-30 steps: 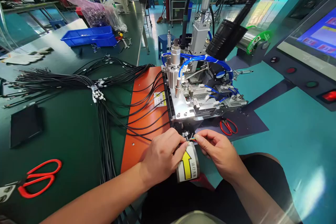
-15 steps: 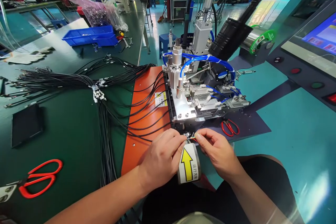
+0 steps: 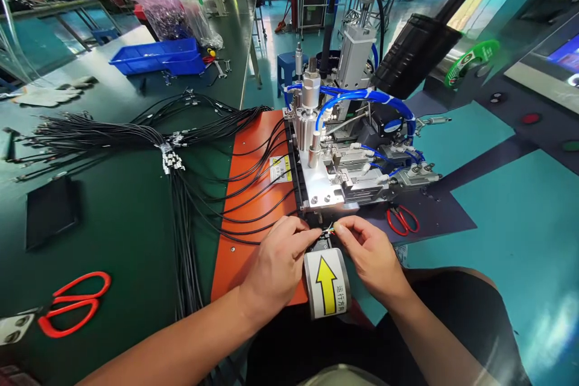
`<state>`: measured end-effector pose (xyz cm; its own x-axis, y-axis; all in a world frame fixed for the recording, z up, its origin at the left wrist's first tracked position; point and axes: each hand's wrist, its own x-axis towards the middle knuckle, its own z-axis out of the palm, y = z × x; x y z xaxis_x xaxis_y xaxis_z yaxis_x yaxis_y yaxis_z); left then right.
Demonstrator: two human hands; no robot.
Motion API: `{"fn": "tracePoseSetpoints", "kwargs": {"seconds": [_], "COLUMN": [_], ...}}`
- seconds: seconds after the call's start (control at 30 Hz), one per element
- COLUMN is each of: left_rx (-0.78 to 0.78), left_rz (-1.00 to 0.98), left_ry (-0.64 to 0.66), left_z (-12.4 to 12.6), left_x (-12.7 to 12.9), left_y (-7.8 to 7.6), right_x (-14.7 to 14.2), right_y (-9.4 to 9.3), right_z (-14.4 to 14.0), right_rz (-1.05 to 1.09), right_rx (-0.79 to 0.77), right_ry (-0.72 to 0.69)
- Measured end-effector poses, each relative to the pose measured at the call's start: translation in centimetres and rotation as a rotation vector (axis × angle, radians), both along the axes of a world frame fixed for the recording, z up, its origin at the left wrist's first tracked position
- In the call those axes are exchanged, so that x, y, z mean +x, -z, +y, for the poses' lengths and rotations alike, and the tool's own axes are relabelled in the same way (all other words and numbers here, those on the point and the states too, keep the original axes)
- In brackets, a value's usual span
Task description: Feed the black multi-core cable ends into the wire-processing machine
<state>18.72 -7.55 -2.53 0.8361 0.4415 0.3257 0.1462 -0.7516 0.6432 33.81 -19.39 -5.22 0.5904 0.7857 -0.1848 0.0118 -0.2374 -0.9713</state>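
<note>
At the front of the machine [image 3: 323, 187], my left hand [image 3: 283, 259] is closed with thumb and forefinger pinched on a black cable's end; most of that cable is hidden behind the hand. Thin coloured wires [image 3: 331, 230] fan out from it. My right hand [image 3: 368, 256] pinches the tips of these wires between thumb and fingers. Both hands meet just above a round drum [image 3: 329, 283] with a white label and yellow arrow. Several black cables [image 3: 257, 202] run side by side over the orange plate [image 3: 237, 268] into the machine's edge.
Bundled black cables [image 3: 104, 132] lie on the green table at left. Red-handled scissors [image 3: 75, 304] are at the front left, and small red-handled snips [image 3: 402, 220] rest right of the machine. A blue bin [image 3: 158, 57] stands behind. A solder spool [image 3: 470, 63] and control panel [image 3: 534, 108] are at right.
The view has shifted slightly, so the machine appears farther right. My hands stay together at the wires, with the right hand's fingers a little closer to the left.
</note>
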Motion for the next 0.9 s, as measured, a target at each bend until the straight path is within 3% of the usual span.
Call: {"fn": "tracePoseSetpoints", "kwargs": {"seconds": [0.9], "left_rx": [0.043], "left_rz": [0.033], "left_ry": [-0.035], "left_z": [-0.14], "left_x": [0.22], "left_y": [0.08], "right_x": [-0.26], "right_y": [-0.23], "right_z": [0.02], "right_rz": [0.018], "right_rx": [-0.030], "right_ry": [0.016]}}
